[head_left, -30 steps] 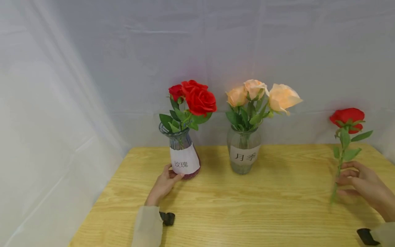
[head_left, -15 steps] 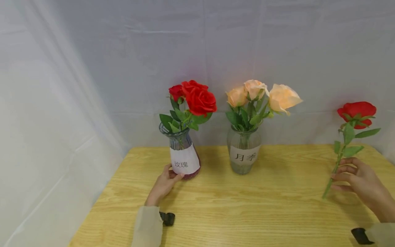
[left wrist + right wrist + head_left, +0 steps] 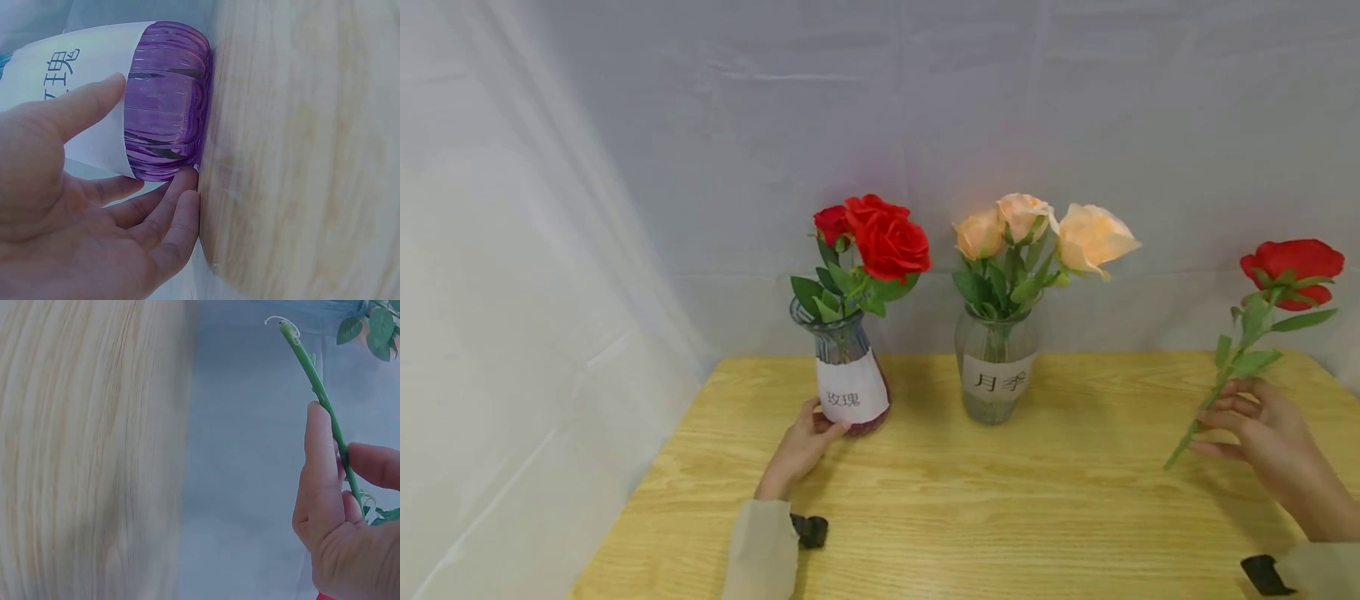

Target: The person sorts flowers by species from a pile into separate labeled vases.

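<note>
My left hand [image 3: 801,442] holds the low left side of a blue-to-purple glass vase [image 3: 165,103]. In the left wrist view the thumb lies over its white paper label [image 3: 94,62] and the fingertips touch its base. Several red roses [image 3: 891,246] with green leaves stand in this vase. On the right, my right hand [image 3: 1262,433] pinches the green stem of a single red rose [image 3: 1292,267] between thumb and fingers. Its bloom tilts up to the right, above the table. The stem's cut end [image 3: 287,328] sticks out past the fingertips in the right wrist view.
Between the hands, a clear glass vase [image 3: 992,408] with a labelled front holds 3 peach roses [image 3: 1022,218]. Both vases stand toward the back of the wooden table [image 3: 985,517]. A pale cloth backdrop [image 3: 737,150] hangs behind it.
The red rose in my right hand has risen and leaned over, bloom to the right and stem end to the left. The right hand has moved slightly left. My left hand keeps its hold.
</note>
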Motion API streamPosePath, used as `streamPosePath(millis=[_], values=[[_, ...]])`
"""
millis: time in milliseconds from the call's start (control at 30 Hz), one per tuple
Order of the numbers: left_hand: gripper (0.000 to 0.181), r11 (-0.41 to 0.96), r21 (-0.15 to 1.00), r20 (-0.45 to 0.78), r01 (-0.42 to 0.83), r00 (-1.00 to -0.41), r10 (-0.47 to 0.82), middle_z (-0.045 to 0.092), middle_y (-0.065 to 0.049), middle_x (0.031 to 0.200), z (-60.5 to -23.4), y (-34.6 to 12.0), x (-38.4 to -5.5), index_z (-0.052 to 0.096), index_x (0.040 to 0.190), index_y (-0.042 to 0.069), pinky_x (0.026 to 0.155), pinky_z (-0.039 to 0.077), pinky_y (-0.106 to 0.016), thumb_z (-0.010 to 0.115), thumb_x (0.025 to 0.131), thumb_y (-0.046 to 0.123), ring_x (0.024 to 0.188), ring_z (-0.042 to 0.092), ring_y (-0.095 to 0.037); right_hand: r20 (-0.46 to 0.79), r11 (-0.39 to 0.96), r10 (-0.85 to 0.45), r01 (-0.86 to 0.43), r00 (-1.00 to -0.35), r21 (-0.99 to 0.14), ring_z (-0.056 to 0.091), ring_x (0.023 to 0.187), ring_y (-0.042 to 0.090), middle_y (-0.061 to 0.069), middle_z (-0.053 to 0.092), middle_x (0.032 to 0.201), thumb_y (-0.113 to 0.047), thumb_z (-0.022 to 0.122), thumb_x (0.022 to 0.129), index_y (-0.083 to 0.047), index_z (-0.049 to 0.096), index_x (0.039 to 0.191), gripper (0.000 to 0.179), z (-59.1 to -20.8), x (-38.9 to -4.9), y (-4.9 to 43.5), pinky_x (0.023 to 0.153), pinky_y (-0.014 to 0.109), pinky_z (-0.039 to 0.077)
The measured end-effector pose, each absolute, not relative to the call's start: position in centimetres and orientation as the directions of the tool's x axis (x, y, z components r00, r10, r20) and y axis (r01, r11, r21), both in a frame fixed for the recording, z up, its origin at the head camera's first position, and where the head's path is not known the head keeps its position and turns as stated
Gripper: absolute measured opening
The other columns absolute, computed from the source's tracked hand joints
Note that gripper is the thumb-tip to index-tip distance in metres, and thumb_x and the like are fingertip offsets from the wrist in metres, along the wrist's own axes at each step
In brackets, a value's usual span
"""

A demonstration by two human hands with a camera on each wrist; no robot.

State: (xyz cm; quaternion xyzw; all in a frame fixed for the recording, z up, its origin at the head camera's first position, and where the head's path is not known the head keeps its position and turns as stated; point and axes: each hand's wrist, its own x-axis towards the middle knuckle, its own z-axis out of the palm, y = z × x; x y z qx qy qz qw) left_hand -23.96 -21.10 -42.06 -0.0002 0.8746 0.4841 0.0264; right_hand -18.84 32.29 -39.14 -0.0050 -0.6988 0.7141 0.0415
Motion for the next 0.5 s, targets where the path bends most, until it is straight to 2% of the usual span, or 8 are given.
streamPosePath(millis=[233,500], values=[[0.067,0.53,0.848,-0.038,-0.021,-0.999,0.02,0.056,-0.034,0.132,-42.2,-21.1,-24.0,0.032,0.147,-0.013,0.098,0.046,-0.053,0.065,0.1,0.022,0.12,0.057,-0.044,0.079,-0.077,0.06,-0.083,-0.995,-0.994,0.065,0.08,0.011,-0.001,0.054,0.092,0.011,0.057,0.098,-0.004,0.036,0.116,0.032,-39.3,-19.1,31.1,0.064,0.034,0.06],[0.066,0.528,0.849,-0.033,-0.016,-0.999,0.023,0.056,-0.034,0.131,-42.2,-21.1,-24.0,0.032,0.147,-0.013,0.097,0.046,-0.053,0.065,0.101,0.022,0.119,0.057,-0.044,0.129,-0.255,0.039,-0.135,-0.991,-0.957,0.065,0.084,0.015,0.001,0.054,0.092,0.016,0.054,0.096,-0.002,0.036,0.114,0.031,-39.1,-19.4,30.0,0.066,0.038,0.061]])
